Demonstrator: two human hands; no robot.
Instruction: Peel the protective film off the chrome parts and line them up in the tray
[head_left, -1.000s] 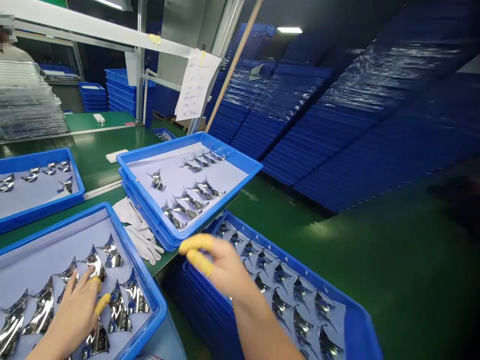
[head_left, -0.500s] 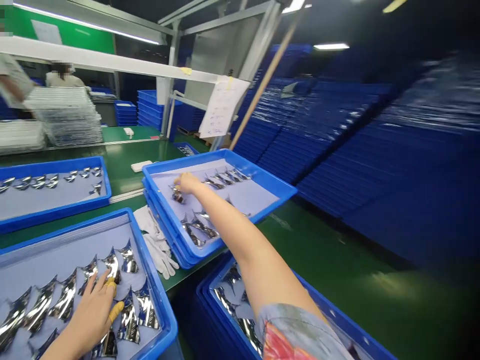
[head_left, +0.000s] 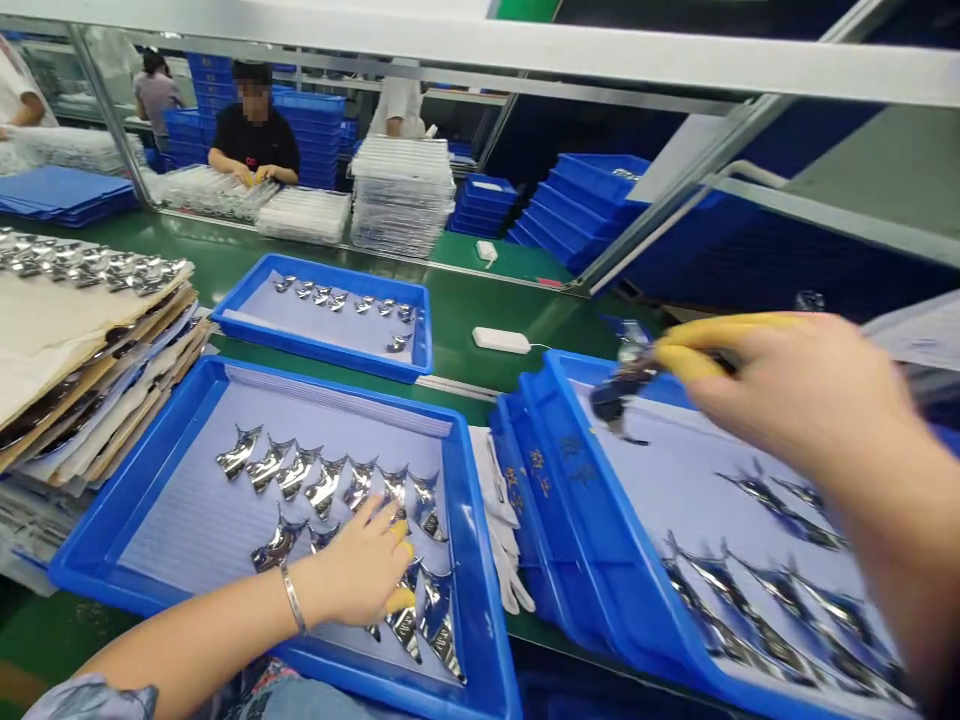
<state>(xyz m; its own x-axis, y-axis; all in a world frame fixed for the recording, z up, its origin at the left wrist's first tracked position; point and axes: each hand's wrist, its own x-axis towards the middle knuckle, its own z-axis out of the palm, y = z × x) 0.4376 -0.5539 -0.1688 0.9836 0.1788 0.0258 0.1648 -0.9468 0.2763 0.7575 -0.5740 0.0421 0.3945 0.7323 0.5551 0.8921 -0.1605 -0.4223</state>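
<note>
My right hand [head_left: 787, 385], with yellow finger cots, pinches a shiny curved metal piece [head_left: 619, 390] above the near corner of a blue tray [head_left: 600, 520]. That tray, lined in pale lavender, holds rows of similar motion-blurred pieces [head_left: 765, 610]. My left hand [head_left: 356, 565], also wearing yellow cots and a bracelet, rests with spread fingers on mirror-bright triangular pieces [head_left: 322, 490]. These lie in rows inside a second lined blue tray [head_left: 135, 460]. Part of that row is hidden under my palm.
White gloves [head_left: 499, 530] lie between the two trays. Behind them are a smaller blue tray of pieces [head_left: 322, 320] and a white adapter [head_left: 499, 340]. Layered sheets [head_left: 90, 340] are stacked at left. Farther back, a co-worker [head_left: 251, 130] sits beside stacks of clear trays [head_left: 401, 195].
My right hand has gone from reaching down onto a piece to holding it up near the tray's corner. My view has swung left, while my left hand stays on the pieces.
</note>
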